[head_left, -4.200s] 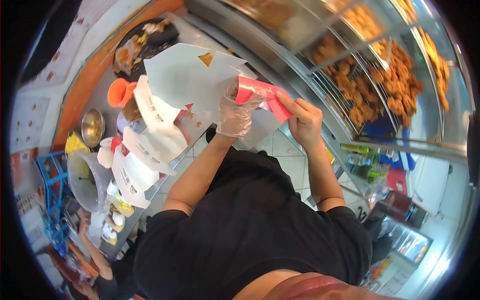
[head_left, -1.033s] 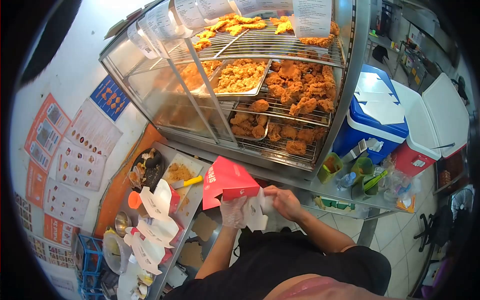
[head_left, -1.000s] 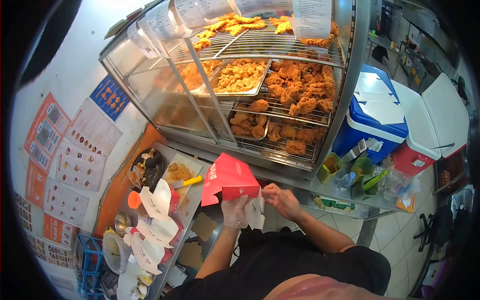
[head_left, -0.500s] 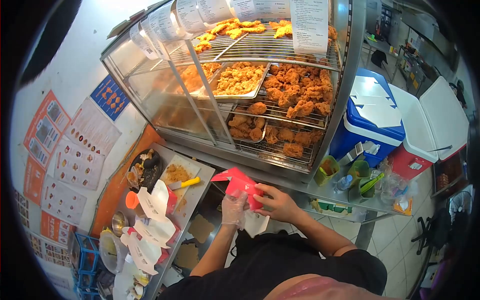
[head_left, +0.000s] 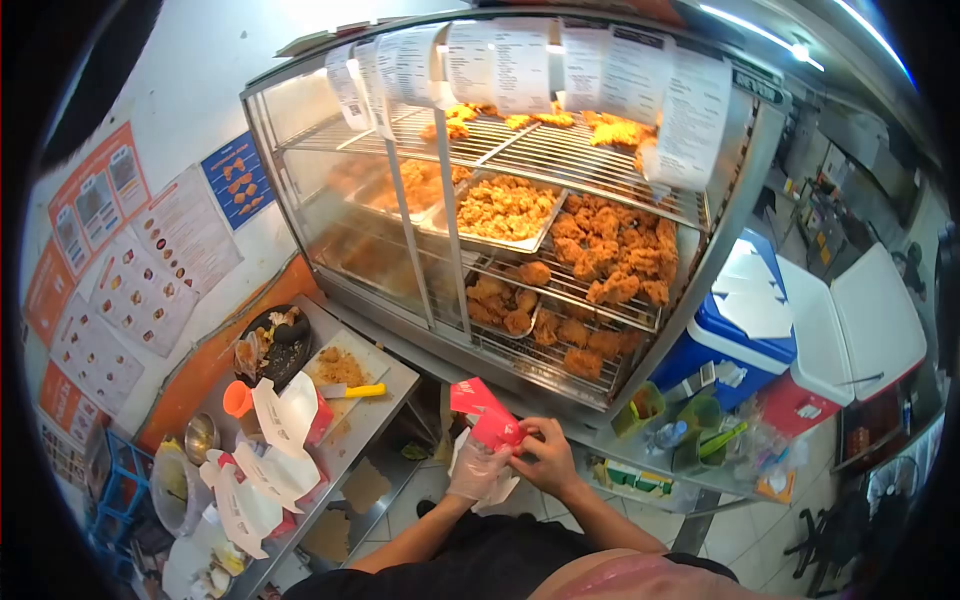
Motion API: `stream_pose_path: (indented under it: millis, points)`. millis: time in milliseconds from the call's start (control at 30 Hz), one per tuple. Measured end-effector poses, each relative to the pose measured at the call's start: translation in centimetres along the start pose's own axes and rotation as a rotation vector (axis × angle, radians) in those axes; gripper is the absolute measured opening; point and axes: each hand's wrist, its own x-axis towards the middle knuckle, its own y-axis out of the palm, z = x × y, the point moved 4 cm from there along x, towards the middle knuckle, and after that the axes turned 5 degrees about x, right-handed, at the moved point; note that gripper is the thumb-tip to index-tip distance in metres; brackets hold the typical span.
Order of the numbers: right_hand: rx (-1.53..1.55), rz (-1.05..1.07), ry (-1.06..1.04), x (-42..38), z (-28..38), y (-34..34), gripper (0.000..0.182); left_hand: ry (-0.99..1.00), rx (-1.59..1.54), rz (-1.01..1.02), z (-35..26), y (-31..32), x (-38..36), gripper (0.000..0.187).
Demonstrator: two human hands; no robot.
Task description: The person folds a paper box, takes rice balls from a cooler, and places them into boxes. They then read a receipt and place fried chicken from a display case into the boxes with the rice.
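A red cardboard food box [head_left: 492, 428], white on its inner side and partly folded, is held in front of my body. My left hand [head_left: 478, 470], in a clear plastic glove, wraps around its lower left side. The bare fingers of my right hand [head_left: 546, 456] are pinched at the box's right edge. Some white flap shows beneath the hands. To the left, several red-and-white boxes [head_left: 286, 422] stand with their lids up on the steel counter. A yellow-handled knife [head_left: 362, 391] lies on a crumb-covered board [head_left: 375, 366] beside them.
A glass-fronted warmer [head_left: 420, 345] with fried chicken [head_left: 610, 240] stands ahead. Left are a black dish [head_left: 285, 350], a metal bowl [head_left: 202, 434] and blue crates [head_left: 125, 490]. Right are a blue cooler [head_left: 735, 335], a red-and-white cooler [head_left: 808, 385] and green containers [head_left: 700, 445].
My view has tilted upward, showing more of the warmer's top. My right fingers have moved from the box's upper right side to a pinch lower on its edge. My left hand keeps its hold.
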Motion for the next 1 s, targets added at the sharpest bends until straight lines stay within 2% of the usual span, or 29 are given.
stream_pose_path:
  millis: [33, 67, 167, 200, 267, 300, 333, 367, 433, 467, 500, 533, 600, 633, 700, 800, 833, 900, 967, 1000]
  points:
    - [-0.031, 0.009, 0.016, -0.2, 0.0, 0.4, 0.029, 0.037, 0.003, -0.011, -0.1, -0.1, 0.1, 0.033]
    - [-0.033, 0.024, 0.026, -0.3, -0.3, 1.0, 0.031, -0.030, -0.110, -0.039, -0.3, -0.3, -0.2, 0.032]
    - [0.122, 0.210, 0.054, 0.6, -0.4, 2.1, 0.034, -0.029, 0.053, 0.089, 2.8, -3.2, -0.1, 0.028]
    - [0.302, 0.184, 0.131, 1.2, -0.4, 2.2, 0.040, -0.146, 0.097, 0.138, 0.8, -3.3, -0.6, 0.031]
    - [0.627, 0.194, 0.419, 1.6, -4.3, 3.3, 0.045, -0.020, 0.612, 0.368, 0.4, -5.3, -0.3, 0.032]
    - [0.689, 0.194, 0.493, 3.3, -2.8, 3.3, 0.046, 0.036, 0.863, 0.483, 0.4, -6.2, -0.7, 0.032]
    - [0.751, 0.188, 0.568, 4.9, -1.3, 3.3, 0.048, -0.024, 0.819, 0.581, 0.0, -7.1, -0.7, 0.033]
    - [0.591, 0.374, 0.418, 6.3, -0.7, 4.3, 0.044, 0.028, 0.718, 0.588, 0.1, -8.4, -0.5, 0.030]
    - [0.285, 0.736, 0.112, 6.8, -0.1, 7.0, 0.036, -0.121, 0.796, 0.607, 0.0, -11.2, 0.0, 0.033]
    - [0.180, 0.778, 0.160, 7.8, 1.3, 7.9, 0.031, -0.016, 0.884, 0.547, 0.2, -12.8, 0.6, 0.040]
    - [0.217, 0.737, 0.150, 8.7, 2.4, 8.9, 0.031, 0.073, 0.961, 0.480, 0.4, -14.2, 0.5, 0.048]
    - [0.169, 0.620, 0.007, 8.5, 1.0, 10.7, 0.032, 0.095, 1.029, 0.426, -1.1, -14.8, 0.2, 0.059]
    - [0.019, 0.463, 0.034, 11.1, 2.1, 12.6, 0.030, 0.133, 1.050, 0.285, -2.9, -16.8, 0.6, 0.079]
    - [0.026, 0.479, 0.037, 12.2, 2.7, 13.6, 0.033, 0.158, 1.003, 0.203, -2.8, -18.1, 0.5, 0.088]
    - [0.172, 0.626, 0.013, 13.5, 4.3, 16.1, 0.038, 0.127, 0.977, 0.081, -4.6, -20.5, 0.4, 0.089]
    - [0.133, 0.838, -0.076, 15.5, 6.1, 19.7, 0.042, 0.148, 0.941, 0.044, -3.0, -24.7, 0.4, 0.084]
    - [0.180, 0.856, -0.060, 16.5, 6.8, 20.6, 0.042, 0.165, 0.979, 0.011, -4.2, -26.0, 0.3, 0.083]
    - [0.240, 0.839, -0.021, 19.2, 8.3, 21.9, 0.042, 0.248, 1.057, -0.012, -7.3, -28.4, 0.6, 0.080]
    - [0.192, 0.658, -0.252, 25.5, 11.6, 20.7, 0.022, 0.281, 1.226, 0.005, -11.0, -31.8, 1.8, 0.077]
    - [0.156, 0.581, -0.328, 28.9, 12.4, 19.3, 0.016, 0.312, 1.280, -0.057, -12.7, -33.7, 2.7, 0.071]
